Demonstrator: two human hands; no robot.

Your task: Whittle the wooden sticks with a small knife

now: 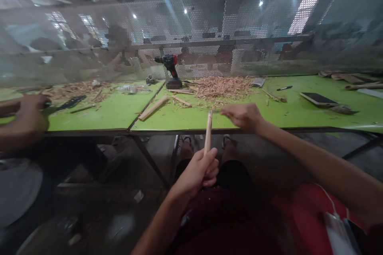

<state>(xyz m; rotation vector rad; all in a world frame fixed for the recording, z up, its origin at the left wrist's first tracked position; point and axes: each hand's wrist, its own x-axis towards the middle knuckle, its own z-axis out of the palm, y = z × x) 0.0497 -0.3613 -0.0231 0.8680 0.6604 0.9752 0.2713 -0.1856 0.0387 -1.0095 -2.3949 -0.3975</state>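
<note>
My left hand (201,169) is closed round the lower end of a pale wooden stick (208,133), which stands nearly upright at the front edge of the green table (170,123). Just right of the stick's top is my right hand (243,116), with its fingers pinched on a thin tool. The tool reaches left to the tip of the stick; its shape is blurred. Behind them a pile of wood shavings (223,87) covers part of the tabletop.
A black and red drill (170,71) stands beside a thicker wooden piece (154,107). A phone (318,99) and a pen (284,88) lie at the right. Another person's hand (30,115) is at the far left. A perforated screen (203,24) rises behind.
</note>
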